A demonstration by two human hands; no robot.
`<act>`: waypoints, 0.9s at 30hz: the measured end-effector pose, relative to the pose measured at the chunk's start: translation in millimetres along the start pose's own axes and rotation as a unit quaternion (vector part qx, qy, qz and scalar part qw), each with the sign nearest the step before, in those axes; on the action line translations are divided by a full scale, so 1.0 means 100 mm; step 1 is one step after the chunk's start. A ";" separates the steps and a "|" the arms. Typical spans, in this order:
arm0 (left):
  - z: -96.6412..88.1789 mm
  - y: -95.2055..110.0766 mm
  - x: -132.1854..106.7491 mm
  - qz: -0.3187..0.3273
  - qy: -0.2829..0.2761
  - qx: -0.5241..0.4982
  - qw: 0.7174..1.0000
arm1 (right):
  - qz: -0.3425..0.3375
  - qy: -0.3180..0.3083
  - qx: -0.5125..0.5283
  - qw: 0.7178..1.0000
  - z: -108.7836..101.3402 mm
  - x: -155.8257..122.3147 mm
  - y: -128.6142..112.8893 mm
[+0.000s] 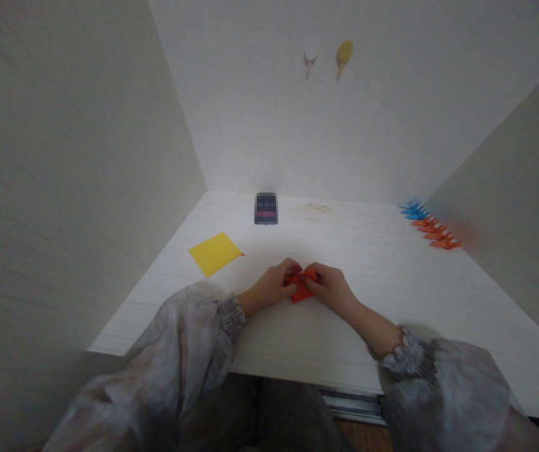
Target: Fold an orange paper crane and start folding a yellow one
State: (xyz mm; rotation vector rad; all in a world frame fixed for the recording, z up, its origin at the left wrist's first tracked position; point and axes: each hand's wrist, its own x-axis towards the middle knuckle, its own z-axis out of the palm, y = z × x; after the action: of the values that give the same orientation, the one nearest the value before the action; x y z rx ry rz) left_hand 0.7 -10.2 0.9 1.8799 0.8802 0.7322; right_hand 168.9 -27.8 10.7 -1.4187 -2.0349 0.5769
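A folded piece of red-orange paper [301,289] is held between both hands above the white table, near its front middle. My left hand [277,282] pinches its left side, with a ring on one finger. On the right side, my right hand [330,284] grips the paper between thumb and fingers. Some fingertips and part of the paper's folds are hidden behind the hands. To the left lies yellow square paper [215,253], flat on the table, with a bit of red at its right corner.
Folded blue paper pieces [414,210] and orange ones [436,233] stand in a row by the right wall. A dark blurred box-like object [266,209] is at the back wall. Two hooks, one white [310,53] and one yellow [345,51], hang on that wall. Panels enclose both sides.
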 end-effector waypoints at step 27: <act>-0.08 0.03 0.07 -0.054 0.029 -0.149 0.987 | 0.009 0.017 0.070 0.997 0.01 0.04 -0.01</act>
State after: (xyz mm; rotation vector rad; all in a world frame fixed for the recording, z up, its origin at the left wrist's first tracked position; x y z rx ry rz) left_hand -0.7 -2.0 7.8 1.5415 0.8516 0.8073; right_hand 166.3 -24.5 11.9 -1.3569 -1.9169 0.6857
